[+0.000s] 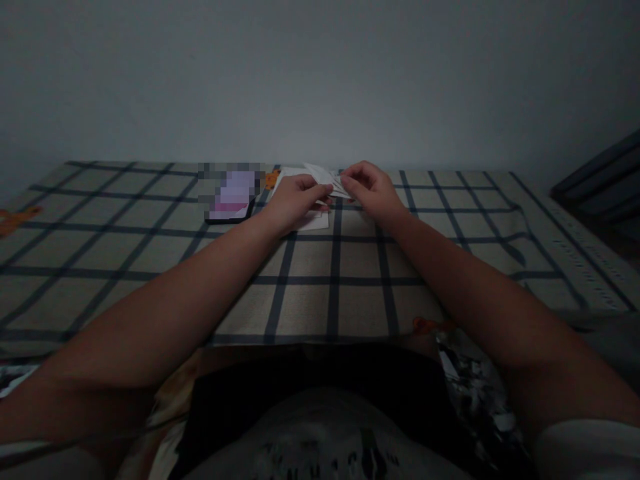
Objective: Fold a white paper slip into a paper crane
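Observation:
Near the far edge of the table, a folded piece of white paper (323,177) is pinched between my two hands. My left hand (299,197) grips its left side, thumb on top and fingers underneath. On the right, my right hand (367,189) pinches the other end between thumb and curled fingers. Several creases or layers show in the paper between the hands. Flat on the table below my left hand lies more white paper (315,221), partly hidden by that hand.
A phone (233,197) with a lit, partly blurred screen lies left of the paper. The table wears a checked cloth (310,260) with orange printed figures. A pale wall (320,80) rises behind it. At the far right stands a dark slatted object (605,180).

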A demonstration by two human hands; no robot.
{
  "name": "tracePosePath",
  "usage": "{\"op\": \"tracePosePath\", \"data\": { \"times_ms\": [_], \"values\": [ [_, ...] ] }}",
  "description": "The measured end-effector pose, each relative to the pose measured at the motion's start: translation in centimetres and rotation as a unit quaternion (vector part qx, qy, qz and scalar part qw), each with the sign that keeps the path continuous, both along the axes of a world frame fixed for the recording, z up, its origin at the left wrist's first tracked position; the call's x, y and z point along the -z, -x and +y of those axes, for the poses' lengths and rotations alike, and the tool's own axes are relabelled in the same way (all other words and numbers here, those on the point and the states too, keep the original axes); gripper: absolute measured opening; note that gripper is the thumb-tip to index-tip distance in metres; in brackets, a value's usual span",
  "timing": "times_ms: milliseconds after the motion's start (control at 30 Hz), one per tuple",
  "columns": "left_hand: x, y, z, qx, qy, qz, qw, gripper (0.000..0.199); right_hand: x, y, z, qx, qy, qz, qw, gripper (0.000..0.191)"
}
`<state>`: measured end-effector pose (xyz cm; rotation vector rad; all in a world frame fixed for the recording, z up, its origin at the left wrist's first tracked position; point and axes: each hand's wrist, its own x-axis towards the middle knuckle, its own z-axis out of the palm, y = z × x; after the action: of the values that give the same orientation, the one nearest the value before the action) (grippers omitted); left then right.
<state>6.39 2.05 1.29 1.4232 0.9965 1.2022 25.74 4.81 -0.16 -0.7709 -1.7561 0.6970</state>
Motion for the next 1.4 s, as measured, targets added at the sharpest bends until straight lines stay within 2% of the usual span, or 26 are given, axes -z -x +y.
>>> {"op": "tracePosePath", "data": {
  "times_ms": [200, 433, 633, 1033, 1233, 1400],
  "values": [
    [0.1, 0.1, -0.2, 0.020, -0.011, 0.019, 1.000, 0.015, 0.1, 0.1, 0.2, -0.021, 0.050, 0.021, 0.998, 0.025],
    [0.2, 0.2, 0.0, 0.047, -0.012, 0.044, 0.998, 0.017, 0.1, -0.2, -0.1, -0.085, 0.140, 0.053, 0.985, 0.038],
    [0.2, 0.3, 0.0, 0.049, -0.028, 0.060, 0.997, 0.023, -0.3, -0.1, -0.4, -0.091, 0.180, 0.068, 0.977, 0.031],
    [0.0, 0.2, -0.4, 0.056, -0.010, 0.033, 0.998, 0.025, -1.3, -0.2, -1.1, -0.049, 0.201, 0.030, 0.978, 0.013],
    [-0.3, 0.1, -0.6, 0.025, 0.000, 0.039, 0.999, 0.023, -1.2, -0.2, -1.0, -0.046, 0.196, 0.012, 0.979, 0.014],
    [-0.1, 0.3, -0.5, 0.039, -0.004, 0.038, 0.999, 0.028, -1.3, 0.0, -1.4, -0.054, 0.204, 0.029, 0.977, 0.014]
  ]
}}
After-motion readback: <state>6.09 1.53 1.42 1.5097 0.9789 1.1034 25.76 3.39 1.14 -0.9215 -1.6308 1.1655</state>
